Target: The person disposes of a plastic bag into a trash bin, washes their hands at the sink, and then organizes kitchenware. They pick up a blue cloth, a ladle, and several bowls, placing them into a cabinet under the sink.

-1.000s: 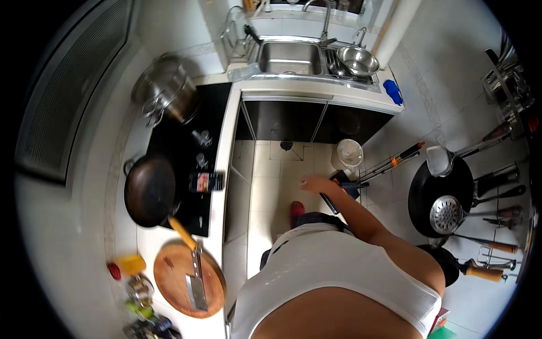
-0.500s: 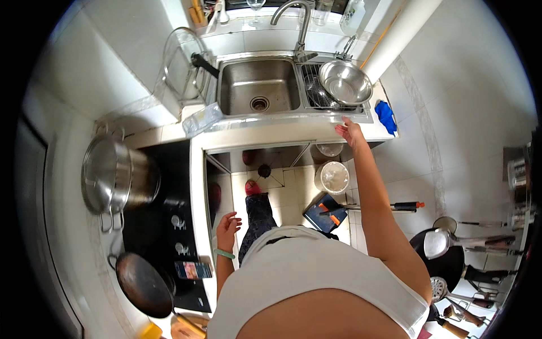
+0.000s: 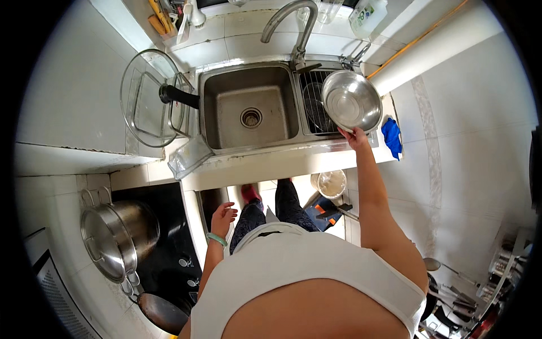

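Note:
My right hand (image 3: 355,137) reaches up to the counter and grips the near rim of a round steel bowl (image 3: 351,100), which is tilted over the wire drying rack (image 3: 313,104) beside the sink basin (image 3: 248,110). The bowl looks empty inside. My left hand (image 3: 224,216) hangs open at my side, fingers spread, near the front edge of the counter, holding nothing. A green band sits on that wrist.
A curved tap (image 3: 291,25) rises behind the sink. A glass lid (image 3: 148,97) stands left of it. A blue cloth (image 3: 391,137) lies at the counter's right end. A steel pot (image 3: 116,237) and dark pan (image 3: 164,312) sit on the black hob. A white bucket (image 3: 331,183) stands on the floor.
I have stepped closer to the sink. My right hand went from the floor up to the counter and took hold of the steel bowl, tilting it.

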`<state>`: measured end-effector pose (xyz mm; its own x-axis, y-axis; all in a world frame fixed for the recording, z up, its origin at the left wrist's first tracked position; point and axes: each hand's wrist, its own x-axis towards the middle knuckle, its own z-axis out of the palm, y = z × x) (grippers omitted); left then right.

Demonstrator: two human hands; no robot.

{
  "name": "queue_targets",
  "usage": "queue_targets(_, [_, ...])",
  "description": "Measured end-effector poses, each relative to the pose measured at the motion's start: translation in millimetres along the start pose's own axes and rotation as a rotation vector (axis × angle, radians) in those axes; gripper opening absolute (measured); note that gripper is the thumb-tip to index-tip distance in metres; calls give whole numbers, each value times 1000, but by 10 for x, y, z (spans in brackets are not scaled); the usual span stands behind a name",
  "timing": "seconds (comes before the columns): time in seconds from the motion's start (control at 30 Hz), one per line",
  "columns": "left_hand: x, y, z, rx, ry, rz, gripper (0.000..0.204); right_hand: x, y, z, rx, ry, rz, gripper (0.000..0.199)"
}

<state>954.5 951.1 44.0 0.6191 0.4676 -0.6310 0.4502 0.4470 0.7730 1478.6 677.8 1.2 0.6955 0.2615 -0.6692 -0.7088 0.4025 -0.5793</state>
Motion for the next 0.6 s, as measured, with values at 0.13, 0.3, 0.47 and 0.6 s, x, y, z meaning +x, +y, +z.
queue_targets(0.13, [17, 127, 379, 5, 37, 56, 25, -207, 41, 165, -57, -104, -15, 38])
queue_targets(0.3, [-133, 244, 763, -106, 45, -38, 26, -700, 323, 628, -218, -185, -90, 37])
queue_targets(0.47, [-172, 112, 685, -151, 116, 35, 28, -736, 707, 1027, -569, -114, -374, 54])
queue_targets(0.6, [-310, 30, 605, -153, 244, 40, 28, -676, 886, 1328, -846, -53, -540, 77])
